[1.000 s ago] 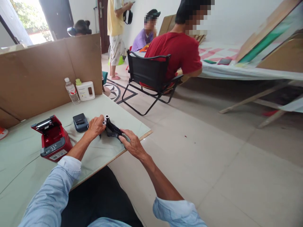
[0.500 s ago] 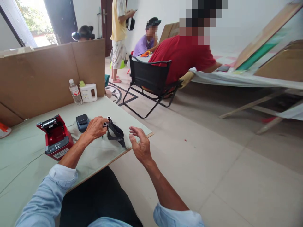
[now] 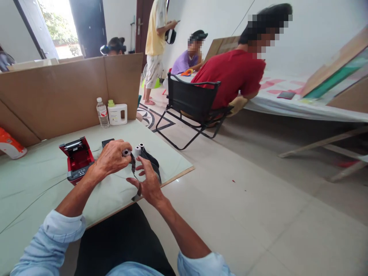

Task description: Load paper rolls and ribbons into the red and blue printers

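Note:
My left hand (image 3: 114, 158) is closed around a paper roll (image 3: 126, 152) whose round end with a dark core shows. From that roll a dark loose strip (image 3: 133, 164) hangs down towards my right hand (image 3: 149, 184). The right hand's fingers are spread beside the strip; whether they touch it I cannot tell. Two more paper rolls (image 3: 137, 150) stand just beyond, with dark unrolled lengths (image 3: 152, 163) lying on the table. Left of my left hand sits a red and black printer (image 3: 79, 163), its lid raised and its bay bare. A dark boxy device (image 3: 107, 142) is mostly hidden behind my left hand.
The pale green table (image 3: 37, 191) ends at a corner on the right. A cardboard screen (image 3: 63, 96) stands behind a water bottle (image 3: 102, 114) and a white jug (image 3: 118, 114). An orange-white bottle (image 3: 11, 143) is at left. A person in red sits in a black folding chair (image 3: 192, 96); others are beyond.
My left hand has lifted a paper roll from beside the others and drawn it back. The right hand has moved left, over the table, to the strip. The view has turned slightly left.

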Tool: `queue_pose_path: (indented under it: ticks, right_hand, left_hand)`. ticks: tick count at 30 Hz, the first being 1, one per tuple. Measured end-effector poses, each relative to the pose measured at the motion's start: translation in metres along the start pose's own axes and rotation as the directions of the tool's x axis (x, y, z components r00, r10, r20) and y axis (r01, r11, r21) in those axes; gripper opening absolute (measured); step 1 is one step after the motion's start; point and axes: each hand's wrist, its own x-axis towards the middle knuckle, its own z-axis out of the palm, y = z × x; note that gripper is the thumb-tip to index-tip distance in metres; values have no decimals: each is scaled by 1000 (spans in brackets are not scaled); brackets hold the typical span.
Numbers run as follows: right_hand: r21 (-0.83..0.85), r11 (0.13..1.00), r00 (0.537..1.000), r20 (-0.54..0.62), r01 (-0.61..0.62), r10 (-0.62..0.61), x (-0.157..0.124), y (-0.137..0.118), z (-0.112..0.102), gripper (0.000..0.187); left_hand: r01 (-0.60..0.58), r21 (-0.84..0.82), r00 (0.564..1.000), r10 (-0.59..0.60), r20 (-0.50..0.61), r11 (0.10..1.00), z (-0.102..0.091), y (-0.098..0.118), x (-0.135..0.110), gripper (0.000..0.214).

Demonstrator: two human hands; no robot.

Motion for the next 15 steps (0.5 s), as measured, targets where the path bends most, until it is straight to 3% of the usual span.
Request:
queue_pose_path:
  ticks: [3,6,10,15]
  right_hand:
    - [41,994,992,-76,100,-96,-2,-14,23,48]
    - [107,983,988,-56,151,-146,3,-27,31,23]
    - [191,969,977,115,157,-181,26,-37,43,22]
    - [266,944,883,372,194,-286,68,-48,80,22]
  left_hand:
    - [36,-18,999,-36,2,999,1,-7,-22,21]
    - [69,-103,997,-73,-37,992,2,-21,-49,21]
    - [113,-245,982,-146,-123,963,0,-49,-85,18]
    - [205,-283,930,-277,-243,937,-11,-101,-112,21]
